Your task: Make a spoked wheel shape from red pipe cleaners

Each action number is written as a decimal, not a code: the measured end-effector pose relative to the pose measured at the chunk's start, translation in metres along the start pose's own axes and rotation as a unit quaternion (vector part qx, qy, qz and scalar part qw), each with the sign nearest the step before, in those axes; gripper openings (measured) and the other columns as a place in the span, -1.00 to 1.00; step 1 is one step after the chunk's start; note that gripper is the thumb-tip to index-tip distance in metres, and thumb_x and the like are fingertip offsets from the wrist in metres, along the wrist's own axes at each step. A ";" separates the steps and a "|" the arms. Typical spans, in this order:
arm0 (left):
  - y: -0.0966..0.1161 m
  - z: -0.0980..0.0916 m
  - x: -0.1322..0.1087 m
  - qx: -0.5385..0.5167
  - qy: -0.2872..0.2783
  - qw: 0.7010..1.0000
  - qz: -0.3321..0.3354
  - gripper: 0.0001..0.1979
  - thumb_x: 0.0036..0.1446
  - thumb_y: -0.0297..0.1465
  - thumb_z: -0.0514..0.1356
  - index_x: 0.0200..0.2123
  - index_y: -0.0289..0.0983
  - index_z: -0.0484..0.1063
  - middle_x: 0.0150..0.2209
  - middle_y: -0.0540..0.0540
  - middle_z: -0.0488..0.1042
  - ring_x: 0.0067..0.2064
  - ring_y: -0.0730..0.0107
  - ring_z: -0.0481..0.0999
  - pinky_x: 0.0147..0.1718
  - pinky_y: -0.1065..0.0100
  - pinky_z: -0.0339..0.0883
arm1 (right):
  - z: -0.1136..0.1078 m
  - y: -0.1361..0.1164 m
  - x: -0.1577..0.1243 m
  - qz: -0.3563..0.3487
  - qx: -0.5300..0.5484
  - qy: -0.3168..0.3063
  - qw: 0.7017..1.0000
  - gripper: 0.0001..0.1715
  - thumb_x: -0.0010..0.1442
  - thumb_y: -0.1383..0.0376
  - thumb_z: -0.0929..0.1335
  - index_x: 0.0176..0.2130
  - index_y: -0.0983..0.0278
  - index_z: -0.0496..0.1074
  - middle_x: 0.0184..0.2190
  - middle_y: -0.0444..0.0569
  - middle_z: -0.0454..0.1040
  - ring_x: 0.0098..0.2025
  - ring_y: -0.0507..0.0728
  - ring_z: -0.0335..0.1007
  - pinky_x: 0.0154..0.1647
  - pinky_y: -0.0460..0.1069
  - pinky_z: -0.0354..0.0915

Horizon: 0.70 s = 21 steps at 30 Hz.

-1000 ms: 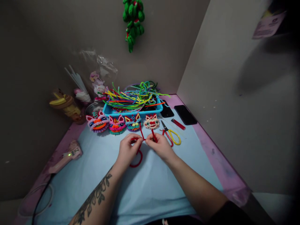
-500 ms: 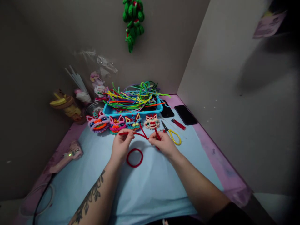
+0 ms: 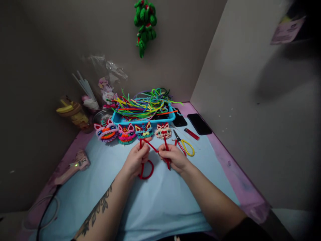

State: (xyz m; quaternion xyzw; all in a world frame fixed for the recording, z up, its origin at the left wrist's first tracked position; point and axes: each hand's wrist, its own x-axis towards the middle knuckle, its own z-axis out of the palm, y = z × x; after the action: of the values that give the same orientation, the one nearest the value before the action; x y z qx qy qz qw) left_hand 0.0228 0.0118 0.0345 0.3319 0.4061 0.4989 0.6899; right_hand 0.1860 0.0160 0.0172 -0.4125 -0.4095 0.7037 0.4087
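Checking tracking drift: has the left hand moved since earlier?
Yes. The left hand slid right, now below the blue-green face and covering part of the red ring.

In front of the blue tray (image 3: pixel 142 119), the fingers of the left hand (image 3: pixel 136 159) are pinched around one end of the red pipe cleaner (image 3: pixel 151 145). The right hand (image 3: pixel 175 158) grips and covers another stretch, so I can't tell how it bends in there. The red ring (image 3: pixel 149 170) is half tucked under the left hand too. High above the tray, the green hanging toy (image 3: pixel 144 23) gets chopped by the top edge. Far right of the tray, the pink note (image 3: pixel 287 30) is too blurry to read. The tray's floor is buried under loose pipe cleaners (image 3: pixel 142 105).
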 end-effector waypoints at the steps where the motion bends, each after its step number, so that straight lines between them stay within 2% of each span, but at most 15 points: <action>1: -0.002 0.001 -0.001 0.003 0.002 1.000 -0.006 -0.62 -0.04 -0.22 0.31 -0.22 -0.35 0.41 -0.64 0.17 0.04 -0.65 0.70 -0.05 -0.70 0.58 -0.20 | 0.000 0.000 0.000 0.011 0.005 -0.017 1.000 -0.76 -0.14 0.23 0.42 -0.51 0.29 0.30 -0.71 -0.24 0.29 -0.72 -0.12 -0.06 -0.68 -0.15 -0.18; 4: -0.006 0.000 0.000 0.009 0.052 0.998 0.024 -0.63 -0.14 -0.20 0.36 -0.36 -0.38 0.44 -0.66 0.17 0.04 -0.64 0.70 -0.06 -0.68 0.55 -0.21 | 0.002 0.002 0.000 0.015 -0.013 -0.031 0.999 -0.77 -0.12 0.22 0.39 -0.52 0.28 0.28 -0.71 -0.25 0.24 -0.71 -0.10 -0.08 -0.67 -0.14 -0.17; 6: -0.010 -0.001 0.002 0.016 0.098 0.993 0.057 -0.64 -0.17 -0.21 0.37 -0.41 -0.38 0.45 -0.65 0.15 0.10 -0.64 0.70 -0.03 -0.67 0.54 -0.19 | 0.003 0.003 -0.001 -0.030 -0.071 0.006 0.997 -0.79 -0.06 0.21 0.36 -0.51 0.26 0.25 -0.69 -0.24 0.22 -0.67 -0.07 -0.03 -0.64 -0.13 -0.09; 7: -0.012 0.000 0.004 0.017 0.121 0.990 0.071 -0.65 -0.18 -0.21 0.37 -0.42 -0.38 0.46 -0.65 0.14 0.12 -0.63 0.70 -0.02 -0.67 0.54 -0.18 | 0.004 0.004 -0.002 -0.074 -0.123 0.036 0.989 -0.81 -0.03 0.22 0.34 -0.51 0.25 0.25 -0.66 -0.22 0.22 -0.64 -0.05 0.02 -0.60 -0.12 -0.03; 9: -0.015 0.001 0.005 0.003 0.162 0.983 0.087 -0.67 -0.20 -0.24 0.38 -0.43 -0.37 0.46 -0.63 0.13 0.15 -0.62 0.70 -0.01 -0.67 0.54 -0.16 | 0.006 0.005 -0.004 -0.190 -0.257 0.093 0.943 -0.88 0.03 0.29 0.30 -0.50 0.25 0.26 -0.58 -0.16 0.27 -0.52 0.01 0.15 -0.48 -0.08 0.08; 11: -0.017 0.002 0.007 -0.018 0.186 0.978 0.089 -0.68 -0.24 -0.27 0.39 -0.46 -0.36 0.45 -0.62 0.12 0.17 -0.62 0.69 0.00 -0.67 0.53 -0.15 | 0.005 0.007 -0.006 -0.284 -0.377 0.125 0.872 -0.91 0.04 0.38 0.26 -0.49 0.26 0.28 -0.51 -0.10 0.32 -0.39 0.07 0.23 -0.36 -0.04 0.12; 12: -0.016 0.003 0.007 -0.024 0.189 0.978 0.087 -0.69 -0.26 -0.28 0.40 -0.47 -0.36 0.45 -0.61 0.12 0.18 -0.61 0.69 0.00 -0.67 0.53 -0.15 | 0.005 0.009 -0.006 -0.307 -0.416 0.130 0.846 -0.90 0.04 0.41 0.25 -0.48 0.26 0.29 -0.49 -0.09 0.34 -0.35 0.09 0.25 -0.32 -0.03 0.13; 13: -0.016 0.003 0.007 -0.025 0.186 0.979 0.082 -0.68 -0.27 -0.28 0.40 -0.48 -0.36 0.45 -0.62 0.12 0.17 -0.61 0.68 0.01 -0.67 0.53 -0.15 | 0.004 0.010 -0.006 -0.313 -0.437 0.130 0.833 -0.89 0.04 0.43 0.24 -0.47 0.26 0.30 -0.48 -0.08 0.35 -0.35 0.10 0.26 -0.31 -0.03 0.13; 15: -0.015 0.001 0.007 -0.014 0.173 0.982 0.071 -0.66 -0.27 -0.26 0.41 -0.45 -0.37 0.46 -0.62 0.12 0.16 -0.61 0.67 0.02 -0.67 0.53 -0.14 | 0.002 0.011 -0.004 -0.292 -0.440 0.127 0.840 -0.90 0.06 0.41 0.25 -0.45 0.26 0.33 -0.48 -0.09 0.36 -0.38 0.09 0.26 -0.35 -0.04 0.14; 17: -0.014 -0.001 0.007 0.001 0.159 0.986 0.058 -0.62 -0.26 -0.22 0.41 -0.42 -0.38 0.48 -0.63 0.12 0.16 -0.61 0.67 0.03 -0.66 0.52 -0.13 | 0.000 0.012 -0.001 -0.254 -0.409 0.113 0.869 -0.95 0.06 0.35 0.30 -0.42 0.26 0.37 -0.45 -0.09 0.39 -0.39 0.07 0.27 -0.39 -0.07 0.15; 21: -0.013 -0.001 0.006 0.011 0.137 0.990 0.040 -0.61 -0.25 -0.20 0.41 -0.42 -0.39 0.49 -0.63 0.12 0.16 -0.61 0.68 0.00 -0.66 0.52 -0.16 | 0.002 0.012 0.003 -0.173 -0.319 0.063 0.930 -0.87 0.06 0.24 0.34 -0.36 0.26 0.42 -0.47 -0.14 0.40 -0.48 0.01 0.22 -0.46 -0.09 0.13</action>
State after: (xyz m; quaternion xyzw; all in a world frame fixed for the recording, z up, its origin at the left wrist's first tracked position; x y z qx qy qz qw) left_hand 0.0280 0.0136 0.0211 0.2840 0.4884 0.5627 0.6036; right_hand 0.1801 0.0143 0.0057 -0.4875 -0.6509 0.4264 0.3961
